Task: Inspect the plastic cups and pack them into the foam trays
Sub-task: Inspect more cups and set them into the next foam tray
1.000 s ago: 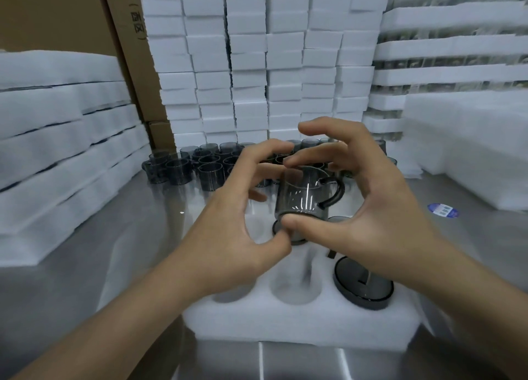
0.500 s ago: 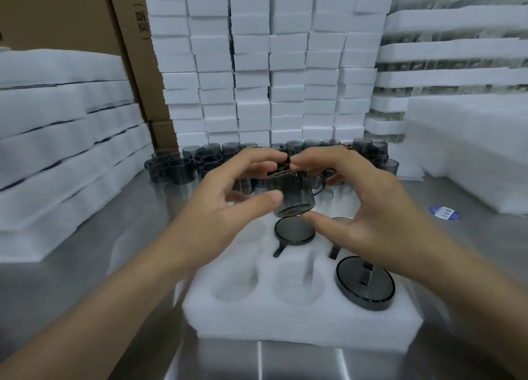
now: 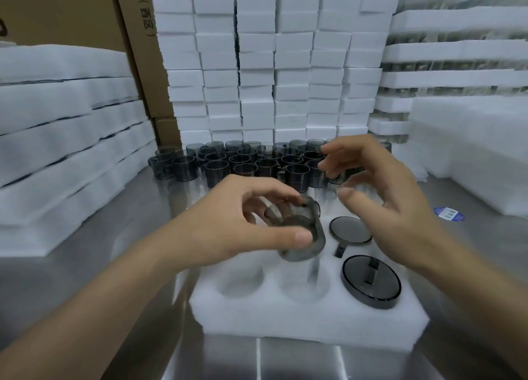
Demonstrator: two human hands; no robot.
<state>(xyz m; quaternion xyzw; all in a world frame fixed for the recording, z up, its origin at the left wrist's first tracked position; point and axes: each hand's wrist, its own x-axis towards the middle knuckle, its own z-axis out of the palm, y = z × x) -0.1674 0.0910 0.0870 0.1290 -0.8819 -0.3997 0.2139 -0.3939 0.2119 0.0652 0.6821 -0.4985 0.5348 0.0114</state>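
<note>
The left hand (image 3: pixel 228 225) was closed round a smoky plastic cup (image 3: pixel 303 236), which was held tilted above the foam tray (image 3: pixel 300 319). The cup would best be turned fully bottom-up and its handle lined with the slot before it was pressed into the empty middle pocket (image 3: pixel 304 282), beside two seated cups (image 3: pixel 351 231). The right hand (image 3: pixel 394 208) was held released and empty.

hands: two, left hand (image 3: pixel 228 225) and right hand (image 3: pixel 383 202)
held cup (image 3: pixel 315 238): one, in the left hand
foam tray (image 3: pixel 300 319): one
packed cups (image 3: pixel 371 282): two, bottoms up
bare pockets (image 3: pixel 240 276): two in view
loose cups (image 3: pixel 217 171): roughly two dozen, too crowded to count exactly
blue sticker (image 3: pixel 448 214): one
</note>
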